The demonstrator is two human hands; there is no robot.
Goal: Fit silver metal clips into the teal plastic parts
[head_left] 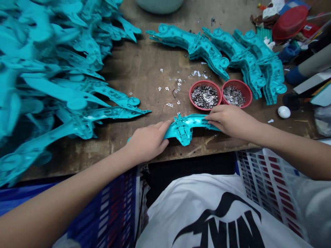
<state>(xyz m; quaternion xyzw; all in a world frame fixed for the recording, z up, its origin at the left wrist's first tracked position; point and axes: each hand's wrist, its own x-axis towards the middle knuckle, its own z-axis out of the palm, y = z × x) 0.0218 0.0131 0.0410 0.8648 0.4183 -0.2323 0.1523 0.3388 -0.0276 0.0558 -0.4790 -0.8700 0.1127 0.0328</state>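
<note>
A teal plastic part (184, 126) lies near the front edge of the wooden table (139, 69). My left hand (148, 140) grips its left end, fingers curled over it. My right hand (229, 119) pinches its right end with the fingers closed on the plastic. Just beyond the part stand two red baskets (205, 94) (237, 93) filled with small metal clips. Loose metal clips (176, 86) lie scattered on the table behind the part.
A big heap of teal parts (51, 75) fills the left side. Neat stacks of teal parts (232, 55) lie at the back right. A white egg-shaped object (283, 111), a red bowl (289, 21) and clutter sit far right. Crates stand below the table edge.
</note>
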